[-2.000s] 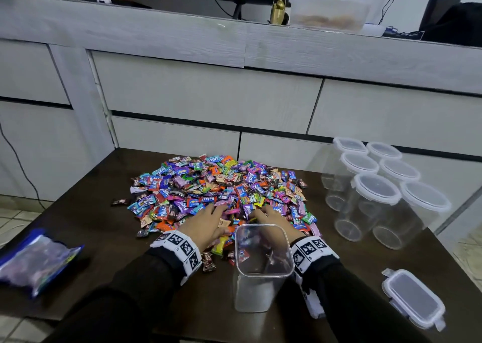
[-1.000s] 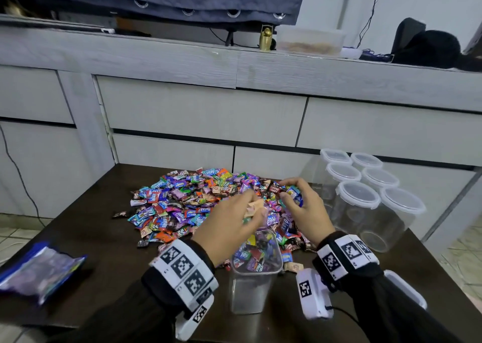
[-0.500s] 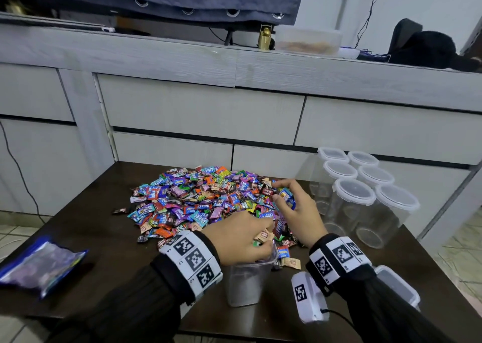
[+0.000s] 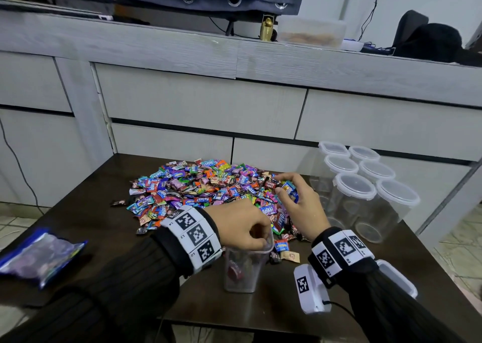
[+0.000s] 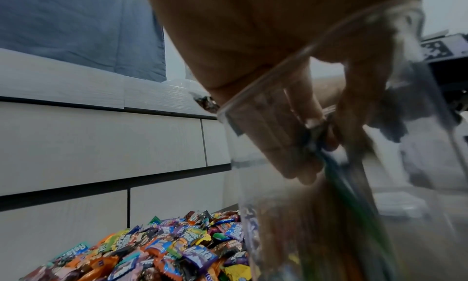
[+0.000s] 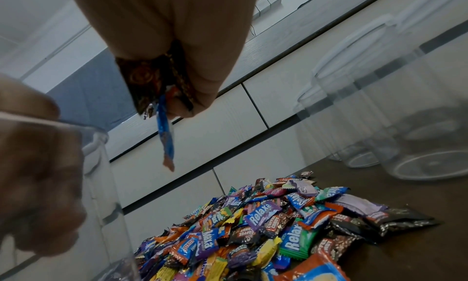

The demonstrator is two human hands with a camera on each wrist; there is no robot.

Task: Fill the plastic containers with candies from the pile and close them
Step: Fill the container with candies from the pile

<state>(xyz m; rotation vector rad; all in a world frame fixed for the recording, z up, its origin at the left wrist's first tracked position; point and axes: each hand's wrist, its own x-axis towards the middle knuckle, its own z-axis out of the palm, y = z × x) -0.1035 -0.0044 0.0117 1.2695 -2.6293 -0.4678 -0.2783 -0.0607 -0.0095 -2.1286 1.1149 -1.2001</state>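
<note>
A person's left hand (image 4: 241, 228) sits over the mouth of an open clear plastic container (image 4: 245, 269) at the near edge of a dark table (image 4: 86, 212), fingers curled down inside the rim; the left wrist view is too blurred to say whether they hold candy or have let it go. Just right and farther back, the right hand (image 4: 297, 202) is clamped on a small bunch of wrapped candies (image 6: 157, 89), lifted above the right side of the candy pile (image 4: 198, 186). The job looks barely begun: only a few sweets show low in the container, and the pile, which spreads across the middle of the table, seems hardly reduced. Six lidded containers (image 4: 365, 186) stand empty at the far right. A loose lid (image 4: 399, 277), partly hidden by the right sleeve, lies at the near right, probably this container's. A blue bag (image 4: 39, 254) rests near the left edge. Filling and closing all remain ahead.
</note>
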